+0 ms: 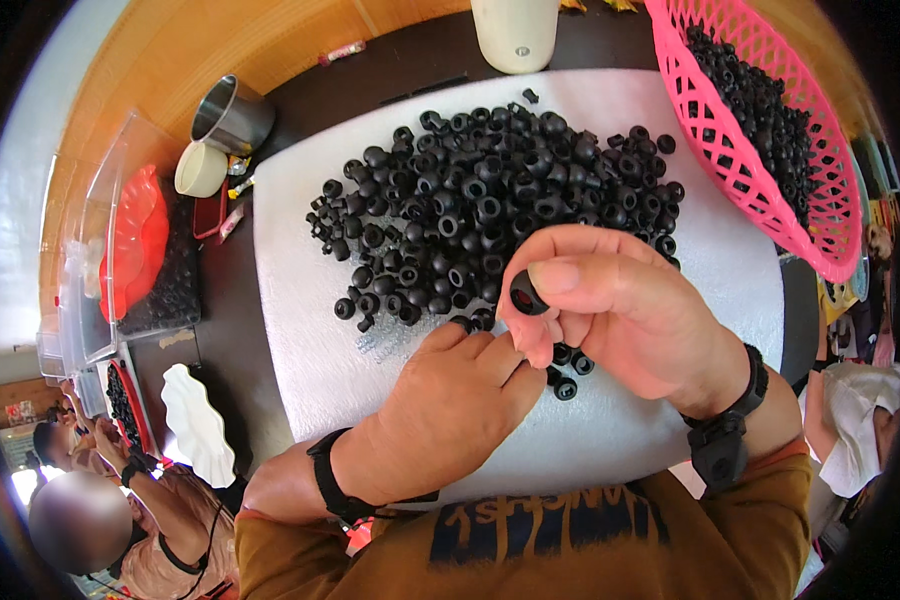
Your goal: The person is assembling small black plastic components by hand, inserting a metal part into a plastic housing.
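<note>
My right hand (620,315) is closed in a pinch, with thumb and forefinger on a hollow black round cap (527,293) whose open hole shows. Just left of it, my left hand (455,385) rests at the near edge of a heap of black round caps (490,190). Its fingers curl down and their tips are hidden. Black caps touch the fingers there, and I cannot make out what they hold. Several loose black caps (567,388) lie beneath my right hand. The heap spreads over a white foam sheet (310,270).
A pink basket (710,150) of small black parts stands at the right. A white container (515,35) and a metal cup (232,112) are at the back. Left are a clear bin, a red dish (135,245) and a white wavy tray (198,425). Another person sits lower left.
</note>
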